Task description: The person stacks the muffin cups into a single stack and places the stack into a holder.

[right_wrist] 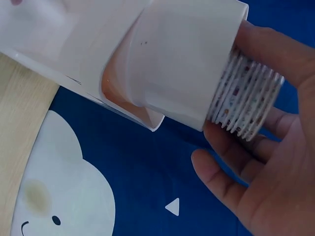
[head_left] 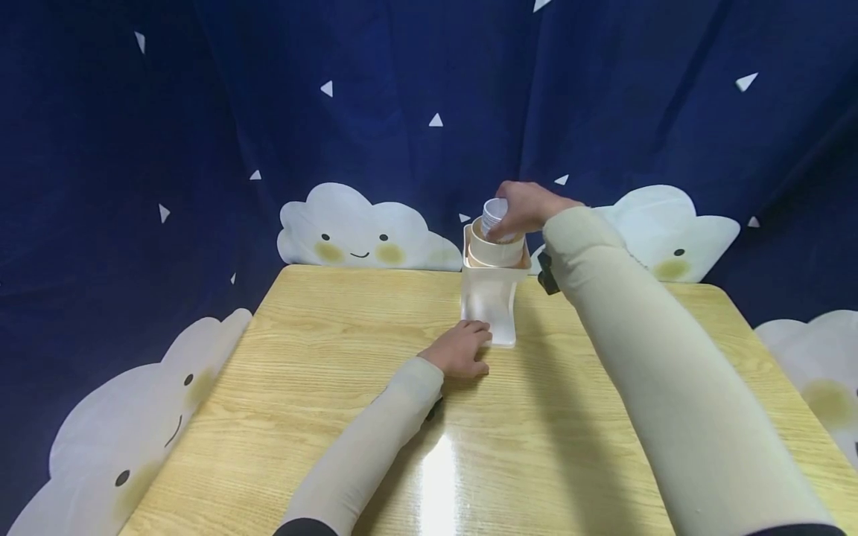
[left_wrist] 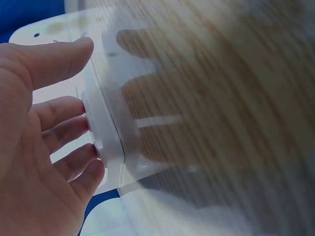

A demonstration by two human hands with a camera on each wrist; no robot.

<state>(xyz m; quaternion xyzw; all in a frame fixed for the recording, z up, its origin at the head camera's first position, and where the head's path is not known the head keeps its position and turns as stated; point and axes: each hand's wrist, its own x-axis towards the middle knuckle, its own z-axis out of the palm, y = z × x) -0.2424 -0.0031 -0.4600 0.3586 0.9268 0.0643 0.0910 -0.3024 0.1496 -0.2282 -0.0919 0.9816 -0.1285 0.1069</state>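
Note:
A white plastic cup dispenser (head_left: 488, 294) stands upright at the table's far edge, with a wide cylinder (head_left: 494, 254) in its top. Out of the cylinder's open end sticks a stack of patterned paper cups (right_wrist: 241, 96), their rims closely nested. My right hand (head_left: 529, 207) grips this stack, thumb on one side and fingers on the other, close to the cylinder's rim. My left hand (head_left: 459, 351) rests by the dispenser's foot, and in the left wrist view its fingertips touch the edge of the white base (left_wrist: 106, 128). The cups' lower part is hidden inside the cylinder.
The light wooden table (head_left: 335, 335) spreads out around the dispenser. Behind it hangs a dark blue curtain (head_left: 402, 89) with white triangles and smiling clouds. My right forearm (head_left: 657, 372) crosses the table's right side.

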